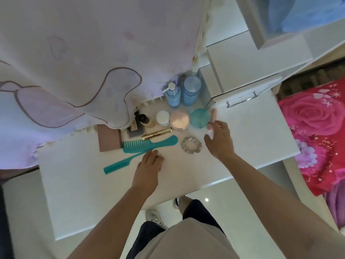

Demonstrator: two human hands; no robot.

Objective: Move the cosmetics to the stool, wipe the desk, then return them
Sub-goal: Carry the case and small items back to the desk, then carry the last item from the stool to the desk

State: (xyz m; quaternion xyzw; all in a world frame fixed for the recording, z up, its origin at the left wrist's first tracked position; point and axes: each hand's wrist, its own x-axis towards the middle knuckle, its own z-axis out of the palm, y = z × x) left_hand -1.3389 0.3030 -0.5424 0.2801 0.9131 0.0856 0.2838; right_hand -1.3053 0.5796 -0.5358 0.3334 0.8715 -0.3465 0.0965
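1. The cosmetics all lie on the white bench (93, 193), grouped at its far edge. There are two blue bottles (182, 94), a white jar (162, 117), a pink compact (179, 120), a teal round case (200, 118) and a gold tube (156, 134). With them are a wide teal comb (149, 144), a teal tail comb (121, 163), a scrunchie (192, 147) and a pink palette (110, 140).
2. No stool and no wiping cloth appear in view, so nothing shows any item set aside.
3. The left hand (149, 163) is low over the bench just beside the tail comb. Its fingers are relaxed and it grips nothing.
4. The right hand (220, 141) hovers between the scrunchie and the teal round case, fingers spread and empty.
5. Judgement: either the task is at its very start with nothing moved, or everything has been put back. The picture alone cannot settle which.
6. If it is the start, all three stages remain: carrying the items off, wiping, and returning them. The empty hands reaching toward the group fit a first pick-up.
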